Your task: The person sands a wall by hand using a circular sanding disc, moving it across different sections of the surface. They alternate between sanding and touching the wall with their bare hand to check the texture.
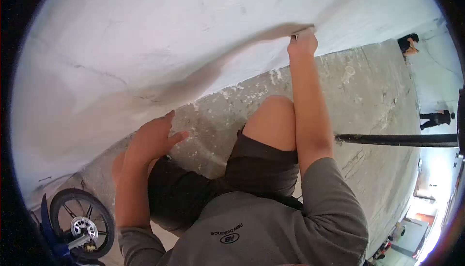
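My right hand (303, 45) is closed around a thin, flat scraper (304, 29), whose edge lies against the white wall (193, 29). Most of the tool is hidden inside my fist. Low by the foot of the wall, my left hand (154, 135) holds nothing. Its thumb and index finger are spread apart, with the index fingertip close to the line where wall and floor meet. Faint cracks and shadows of my arms show on the wall.
White flecks mark the grey concrete floor (373, 91). A motorcycle wheel (82, 223) stands at lower left. From the right, a dark pole (397, 140) reaches the floor. Two other people, one crouching (408, 45) and one standing (437, 119), are far off at right.
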`<action>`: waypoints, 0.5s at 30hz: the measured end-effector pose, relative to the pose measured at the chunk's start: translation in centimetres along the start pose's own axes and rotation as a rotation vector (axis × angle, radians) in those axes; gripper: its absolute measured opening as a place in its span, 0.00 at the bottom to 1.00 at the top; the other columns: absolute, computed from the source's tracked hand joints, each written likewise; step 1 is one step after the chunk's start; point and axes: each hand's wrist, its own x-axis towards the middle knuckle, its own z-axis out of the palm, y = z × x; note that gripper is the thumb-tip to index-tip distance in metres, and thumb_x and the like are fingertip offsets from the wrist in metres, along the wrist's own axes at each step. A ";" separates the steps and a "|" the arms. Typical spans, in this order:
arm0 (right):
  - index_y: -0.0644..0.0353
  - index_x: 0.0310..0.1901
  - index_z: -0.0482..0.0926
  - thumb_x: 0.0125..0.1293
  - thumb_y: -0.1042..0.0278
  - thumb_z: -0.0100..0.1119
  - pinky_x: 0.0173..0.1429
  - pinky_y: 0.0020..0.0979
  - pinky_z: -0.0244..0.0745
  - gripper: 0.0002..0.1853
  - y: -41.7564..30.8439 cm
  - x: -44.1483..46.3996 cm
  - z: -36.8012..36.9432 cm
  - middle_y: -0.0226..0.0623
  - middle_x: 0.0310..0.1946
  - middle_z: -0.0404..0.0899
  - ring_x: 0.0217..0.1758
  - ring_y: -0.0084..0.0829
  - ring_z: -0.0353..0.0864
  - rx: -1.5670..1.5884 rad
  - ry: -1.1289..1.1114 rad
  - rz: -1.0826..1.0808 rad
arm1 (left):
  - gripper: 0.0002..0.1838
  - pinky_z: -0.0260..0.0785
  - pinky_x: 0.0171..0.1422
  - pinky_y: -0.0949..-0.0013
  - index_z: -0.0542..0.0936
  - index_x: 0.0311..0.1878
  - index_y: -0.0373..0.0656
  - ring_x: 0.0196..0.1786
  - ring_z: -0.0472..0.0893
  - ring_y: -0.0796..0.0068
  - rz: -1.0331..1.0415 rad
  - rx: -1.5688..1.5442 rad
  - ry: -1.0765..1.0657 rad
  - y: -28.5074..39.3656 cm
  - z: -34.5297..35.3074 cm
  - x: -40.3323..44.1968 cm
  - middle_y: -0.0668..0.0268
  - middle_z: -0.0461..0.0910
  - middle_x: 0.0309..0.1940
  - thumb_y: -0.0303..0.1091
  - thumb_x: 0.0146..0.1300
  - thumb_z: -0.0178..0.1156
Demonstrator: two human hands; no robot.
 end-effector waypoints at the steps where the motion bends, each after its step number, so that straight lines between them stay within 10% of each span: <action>1: 0.65 0.52 0.79 0.75 0.58 0.49 0.52 0.32 0.76 0.18 -1.2 -1.2 0.8 0.33 0.41 0.83 0.45 0.32 0.80 -0.008 -0.072 -0.046 | 0.43 0.70 0.61 0.52 0.67 0.69 0.28 0.57 0.79 0.43 0.016 -0.001 -0.003 0.0 0.0 -0.2 0.41 0.80 0.53 0.56 0.63 0.64; 4: 0.69 0.52 0.80 0.79 0.58 0.45 0.49 0.29 0.70 0.21 -6.4 -5.3 4.6 0.33 0.39 0.79 0.42 0.27 0.74 -0.146 -0.128 -0.512 | 0.42 0.70 0.62 0.53 0.66 0.70 0.31 0.57 0.79 0.44 0.054 -0.038 -0.034 -0.1 0.1 -0.3 0.42 0.80 0.53 0.54 0.63 0.64; 7: 0.75 0.70 0.64 0.78 0.58 0.44 0.62 0.28 0.69 0.29 -4.9 -3.2 3.8 0.52 0.60 0.78 0.57 0.33 0.77 -0.376 -0.018 -0.779 | 0.42 0.71 0.62 0.56 0.64 0.74 0.38 0.57 0.80 0.49 -0.003 0.026 -0.026 -0.8 0.4 -0.2 0.48 0.82 0.53 0.53 0.64 0.65; 11: 0.76 0.68 0.66 0.79 0.56 0.44 0.66 0.32 0.68 0.29 -2.1 -2.1 1.1 0.50 0.66 0.73 0.63 0.33 0.75 -0.063 0.038 -0.078 | 0.41 0.70 0.62 0.55 0.66 0.73 0.36 0.57 0.80 0.47 0.005 0.001 -0.005 -0.3 -0.1 -0.3 0.47 0.82 0.53 0.52 0.64 0.65; 15: 0.74 0.68 0.68 0.79 0.56 0.44 0.62 0.32 0.71 0.28 -6.6 -5.7 3.7 0.48 0.60 0.78 0.57 0.34 0.78 -0.060 -0.031 -0.161 | 0.41 0.70 0.62 0.54 0.67 0.71 0.34 0.57 0.80 0.45 -0.055 -0.029 -0.011 0.2 -0.2 -0.5 0.46 0.82 0.52 0.51 0.63 0.66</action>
